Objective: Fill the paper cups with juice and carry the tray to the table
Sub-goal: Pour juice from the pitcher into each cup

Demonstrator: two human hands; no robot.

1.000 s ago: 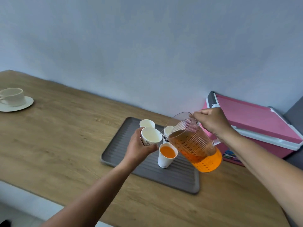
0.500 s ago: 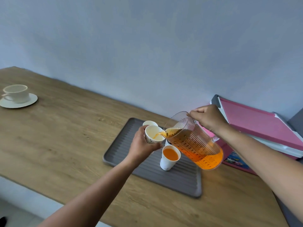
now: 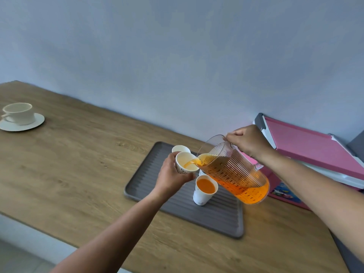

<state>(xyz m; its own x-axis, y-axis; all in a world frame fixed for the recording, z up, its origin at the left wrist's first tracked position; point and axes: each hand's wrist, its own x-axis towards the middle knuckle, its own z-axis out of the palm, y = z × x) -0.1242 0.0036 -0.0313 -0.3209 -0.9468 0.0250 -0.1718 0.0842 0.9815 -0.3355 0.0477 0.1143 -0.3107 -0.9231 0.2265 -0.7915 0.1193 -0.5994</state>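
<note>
My left hand (image 3: pixel 169 175) holds a white paper cup (image 3: pixel 186 162) tilted above the grey ridged tray (image 3: pixel 214 215). My right hand (image 3: pixel 247 141) grips the handle of a clear ribbed pitcher (image 3: pixel 234 172) of orange juice, tipped left. Juice runs from its spout into the held cup, which has a little juice in its bottom. A filled paper cup (image 3: pixel 204 190) stands on the tray below the pitcher. An empty cup (image 3: pixel 180 149) stands at the tray's far side. Another cup is mostly hidden behind the pitcher's spout.
The tray lies on a wooden counter (image 3: pixel 69 166) against a blue-grey wall. A white teacup on a saucer (image 3: pixel 19 117) stands far left. A pink box with a white rim (image 3: pixel 315 152) sits at the right, close behind the pitcher.
The pitcher has tipped further and juice now flows into the held cup, which was empty a second ago. Both hands stay in about the same place.
</note>
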